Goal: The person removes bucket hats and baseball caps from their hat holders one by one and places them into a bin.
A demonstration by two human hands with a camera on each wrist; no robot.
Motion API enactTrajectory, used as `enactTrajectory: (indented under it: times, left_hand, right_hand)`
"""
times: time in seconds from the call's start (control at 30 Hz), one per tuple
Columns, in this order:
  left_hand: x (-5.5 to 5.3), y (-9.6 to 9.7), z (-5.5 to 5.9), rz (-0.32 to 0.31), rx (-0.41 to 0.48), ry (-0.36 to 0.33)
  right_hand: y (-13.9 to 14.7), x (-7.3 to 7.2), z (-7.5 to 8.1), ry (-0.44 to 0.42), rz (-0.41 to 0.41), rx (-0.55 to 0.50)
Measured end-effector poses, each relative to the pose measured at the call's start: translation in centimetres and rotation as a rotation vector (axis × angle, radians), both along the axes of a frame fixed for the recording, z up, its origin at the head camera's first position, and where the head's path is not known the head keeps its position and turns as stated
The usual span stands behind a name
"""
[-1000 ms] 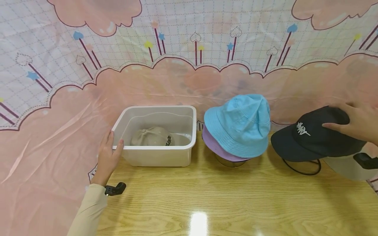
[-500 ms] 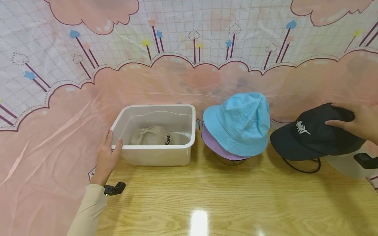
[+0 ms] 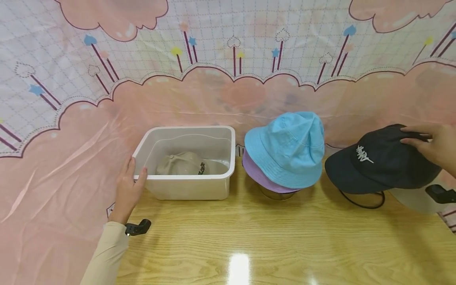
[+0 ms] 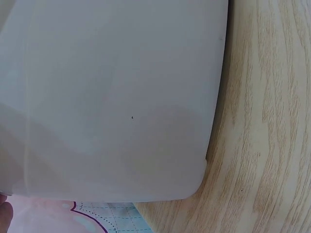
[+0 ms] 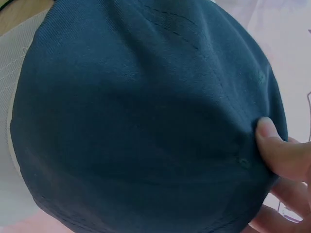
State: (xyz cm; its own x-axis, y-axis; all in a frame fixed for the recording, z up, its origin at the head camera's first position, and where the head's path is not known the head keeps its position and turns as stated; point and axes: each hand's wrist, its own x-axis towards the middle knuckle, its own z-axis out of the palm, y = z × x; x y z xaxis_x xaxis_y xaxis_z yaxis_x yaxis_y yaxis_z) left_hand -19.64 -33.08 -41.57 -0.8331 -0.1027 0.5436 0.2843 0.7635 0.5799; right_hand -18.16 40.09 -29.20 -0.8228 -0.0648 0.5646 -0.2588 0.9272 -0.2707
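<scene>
A black baseball cap (image 3: 384, 158) with white embroidered lettering lies at the right in the head view, over a pale brim (image 3: 415, 198). My right hand (image 3: 436, 144) pinches the top of its crown between thumb and fingers. The right wrist view shows the thumb (image 5: 282, 153) against the dark cloth, with other fingers partly hidden behind it. At the left, my left hand (image 3: 127, 190) rests on the near left corner of a white plastic bin (image 3: 189, 189), fingers mostly straight. Inside the bin sits a beige cap (image 3: 183, 163) with dark lettering.
Between bin and black cap, a light blue bucket hat (image 3: 288, 150) is stacked on a purple hat (image 3: 261, 174), with a dark rounded edge beneath. A black cord (image 3: 363, 202) loops out below the black cap. The wooden table (image 3: 242, 233) meets a patterned cloth backdrop (image 3: 213, 95).
My right thumb and fingers have drawn closer together on the crown of the black cap, and the hand sits a little further right. The left hand stays at the bin's corner.
</scene>
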Motion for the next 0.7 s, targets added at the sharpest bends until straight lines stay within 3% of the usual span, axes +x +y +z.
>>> enactTrajectory:
  times: [0.23,0.47,0.7]
  left_hand:
    - [0.1,-0.1,0.0,0.002,-0.001,0.011]
    - [0.1,0.0,0.0,-0.002,0.005,0.004]
    - [0.2,0.1,0.2,-0.006,0.007,-0.029]
  right_hand:
    - [0.0,-0.2,0.4,0.113,0.001,-0.032]
    - [0.1,-0.8,1.0,0.165,0.078,-0.254]
    - [-0.2,-1.2,1.6,0.238,0.132,-0.331]
